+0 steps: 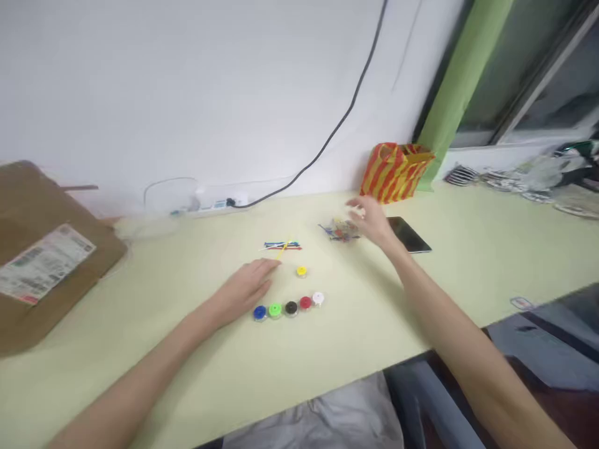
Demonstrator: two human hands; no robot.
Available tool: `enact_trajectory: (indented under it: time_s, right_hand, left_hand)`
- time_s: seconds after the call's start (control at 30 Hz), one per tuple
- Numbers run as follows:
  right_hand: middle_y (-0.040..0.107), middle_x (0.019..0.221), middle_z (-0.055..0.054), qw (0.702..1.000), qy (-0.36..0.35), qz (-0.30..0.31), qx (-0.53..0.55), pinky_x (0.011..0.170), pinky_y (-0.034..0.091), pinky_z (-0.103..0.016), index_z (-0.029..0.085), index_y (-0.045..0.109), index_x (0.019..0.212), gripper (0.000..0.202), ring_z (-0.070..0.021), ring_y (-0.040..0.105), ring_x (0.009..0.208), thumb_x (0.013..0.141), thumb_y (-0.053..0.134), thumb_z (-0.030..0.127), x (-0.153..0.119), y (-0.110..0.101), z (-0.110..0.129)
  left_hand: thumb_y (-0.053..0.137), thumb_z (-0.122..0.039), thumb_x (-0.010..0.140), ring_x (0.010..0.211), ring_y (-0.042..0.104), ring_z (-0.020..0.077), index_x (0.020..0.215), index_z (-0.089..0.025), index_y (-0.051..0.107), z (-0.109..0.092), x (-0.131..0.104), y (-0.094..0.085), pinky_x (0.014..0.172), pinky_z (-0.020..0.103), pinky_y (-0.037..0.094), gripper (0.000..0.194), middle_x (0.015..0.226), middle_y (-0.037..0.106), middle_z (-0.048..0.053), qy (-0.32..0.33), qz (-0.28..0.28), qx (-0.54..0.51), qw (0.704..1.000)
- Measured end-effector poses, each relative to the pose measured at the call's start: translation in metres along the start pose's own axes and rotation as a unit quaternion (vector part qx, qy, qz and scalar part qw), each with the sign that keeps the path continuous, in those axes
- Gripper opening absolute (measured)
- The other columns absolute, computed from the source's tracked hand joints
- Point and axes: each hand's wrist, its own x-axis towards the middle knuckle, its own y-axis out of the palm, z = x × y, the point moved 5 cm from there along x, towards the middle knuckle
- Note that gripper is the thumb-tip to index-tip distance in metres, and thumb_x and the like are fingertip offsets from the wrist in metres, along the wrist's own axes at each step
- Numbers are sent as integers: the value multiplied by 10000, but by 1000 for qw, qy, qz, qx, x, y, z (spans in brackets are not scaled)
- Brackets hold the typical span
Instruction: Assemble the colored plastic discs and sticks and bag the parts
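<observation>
My left hand (pixel 248 287) rests low over the table, its fingers together and their tips closed on the lower end of a thin yellow strip (pixel 282 249). That strip crosses a small bundle of blue, white and red strips (pixel 286 247), which look like zip ties. Over a loose pile of mixed coloured pieces (pixel 340 230) my right hand (pixel 372 221) hovers, slightly blurred, with its fingers curved and apart. A small round container with a yellow lid (pixel 301 272) stands alone. Nearer me, similar ones with blue, green, black (pixel 291 308), red and white lids form a row.
A cardboard box (pixel 47 249) takes up the left side. Along the wall lie a power strip (pixel 219 206) and a black cable (pixel 327 140). A red-and-yellow striped bag (pixel 393 174) and a dark tablet (pixel 408 235) are beyond my right hand. Plastic-wrapped items (pixel 524 178) lie far right.
</observation>
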Motion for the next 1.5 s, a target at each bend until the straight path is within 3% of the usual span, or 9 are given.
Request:
enact_trajectory:
  time_s: [0.1,0.2,0.33,0.63,0.77,0.9,1.07,1.33,1.5]
  right_hand:
    - [644,1224,-169,974,191,-93,-82,1048,395,-508,177,611,1276,418,-340,543,1194,888,527,309,-22,-51,-75]
    - [621,1280,-199,936,344,-38,-65,1025,421,-488,163,519,1406,632,-354,564,1196,844,619,435,-59,-76,-133]
    - [580,1368,-194,926,375,43,22,1002,459,-401,187,439,1490,779,-308,613,1172,826,632,545,-91,-82,-167]
    - [636,1315,-137,929,355,47,95,980,476,-367,211,487,1430,689,-256,647,1108,806,664,444,-87,-74,-161]
    - [711,1112,-115,931,356,40,73,823,510,-326,191,529,1364,567,-227,676,922,851,609,420,-87,-81,-156]
    - [715,884,-84,932,350,93,-6,740,475,-310,169,634,1188,392,-218,651,792,852,620,372,-85,-84,-149]
    - [697,851,-66,918,367,149,23,678,460,-288,170,571,1297,478,-213,644,777,863,627,362,-84,-84,-142]
    - [672,900,-33,898,376,198,116,643,427,-256,231,580,1309,587,-168,601,740,763,748,367,-88,-98,-131]
    - [659,838,-9,894,371,199,152,616,411,-246,237,556,1332,656,-159,577,713,731,781,375,-88,-99,-127]
  left_hand:
    - [303,-383,1049,1339,484,238,1450,-222,417,1,-1,1,1133,416,397,447,1482,496,88,6,-8,0,1000]
    - [307,-397,1047,1344,488,238,1452,-240,425,2,-1,2,1133,411,403,450,1481,503,79,9,-15,0,1000]
    - [335,-427,1039,1325,517,243,1436,-242,456,2,0,0,1124,401,419,455,1465,526,76,3,-24,1,1000]
    - [340,-454,1037,1289,550,237,1432,-274,472,9,-3,-3,1080,379,462,454,1460,538,55,1,-22,7,1000]
    - [335,-462,1036,1286,554,233,1437,-289,468,10,-3,-3,1062,365,474,457,1468,535,42,-3,-22,8,1000]
    - [335,-470,1033,1292,553,233,1445,-292,461,11,-2,-2,1075,372,467,466,1479,527,40,-12,-13,12,1000]
    - [334,-484,1030,1296,550,240,1439,-285,471,11,-2,-2,1087,382,457,475,1464,540,48,-10,-17,11,1000]
    - [350,-499,1022,1299,553,239,1436,-292,481,14,-3,-2,1085,371,463,482,1467,544,39,-13,-21,12,1000]
    - [342,-501,1024,1299,555,241,1437,-284,484,13,-2,-3,1087,373,462,488,1472,542,43,-8,-19,18,1000]
